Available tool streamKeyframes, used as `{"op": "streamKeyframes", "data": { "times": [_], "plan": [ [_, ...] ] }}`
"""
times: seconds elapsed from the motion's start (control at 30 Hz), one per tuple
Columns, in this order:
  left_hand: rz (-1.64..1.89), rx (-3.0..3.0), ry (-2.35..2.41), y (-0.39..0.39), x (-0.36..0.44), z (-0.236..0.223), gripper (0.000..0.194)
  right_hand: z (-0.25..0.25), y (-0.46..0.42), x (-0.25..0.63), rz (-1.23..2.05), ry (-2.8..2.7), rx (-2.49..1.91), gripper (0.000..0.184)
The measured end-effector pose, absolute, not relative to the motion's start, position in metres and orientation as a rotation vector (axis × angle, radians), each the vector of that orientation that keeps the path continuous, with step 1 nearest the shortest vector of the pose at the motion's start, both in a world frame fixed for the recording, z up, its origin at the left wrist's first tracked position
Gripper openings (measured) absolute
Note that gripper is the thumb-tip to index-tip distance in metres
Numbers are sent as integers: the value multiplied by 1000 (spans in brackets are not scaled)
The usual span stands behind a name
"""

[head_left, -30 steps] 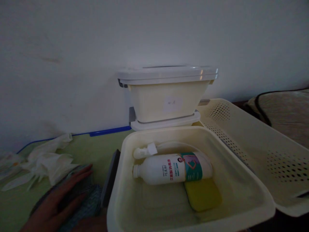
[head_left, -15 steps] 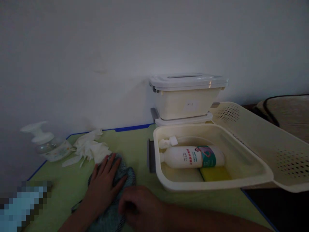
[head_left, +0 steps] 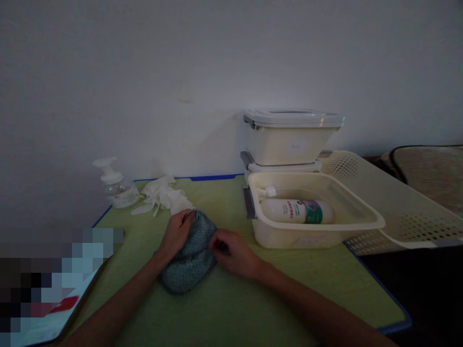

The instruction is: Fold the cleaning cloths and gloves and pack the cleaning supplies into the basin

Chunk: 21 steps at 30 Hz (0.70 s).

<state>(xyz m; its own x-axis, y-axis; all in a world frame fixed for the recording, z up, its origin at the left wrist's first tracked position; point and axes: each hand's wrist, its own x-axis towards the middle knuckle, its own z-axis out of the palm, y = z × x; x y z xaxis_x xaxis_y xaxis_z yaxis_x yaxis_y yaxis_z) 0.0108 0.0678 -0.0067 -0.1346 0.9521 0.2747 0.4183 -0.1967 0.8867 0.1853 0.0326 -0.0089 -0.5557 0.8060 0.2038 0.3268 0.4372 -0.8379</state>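
A blue-grey knitted cloth [head_left: 190,262] lies bunched on the green mat [head_left: 253,299]. My left hand [head_left: 176,235] grips its upper left edge with curled fingers. My right hand [head_left: 233,253] pinches the cloth's right edge, fingers closed. Both forearms reach in from the bottom of the view.
An open cream bin [head_left: 356,222] to the right holds a white bottle [head_left: 296,211]. Behind it stand two stacked lidded boxes [head_left: 292,137]. A perforated cream lid [head_left: 398,202] leans at the right. White gloves [head_left: 162,197] and a pump bottle [head_left: 115,185] sit by the wall. A blurred patch covers the lower left.
The view has pulled back and shifted left. My right hand came in and took the cloth's right edge. My left hand went from lying flat on the cloth to gripping it.
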Motion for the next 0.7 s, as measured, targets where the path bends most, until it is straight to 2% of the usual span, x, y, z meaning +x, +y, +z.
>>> {"op": "streamKeyframes", "data": {
  "times": [0.13,0.27,0.43,0.7],
  "plan": [
    [1379,1510,1525,66,13,0,25,-8,29,184,946,-2096,-965,18],
    [1379,1368,1451,60,20,-3,27,-9,26,184,756,-2092,-995,28],
    [1377,1244,1347,55,24,-11,34,-10,28,186,797,-1996,-1093,28],
    [1501,1185,1421,62,18,-10,31,-6,24,187,723,-1988,-1018,27]
  ]
}}
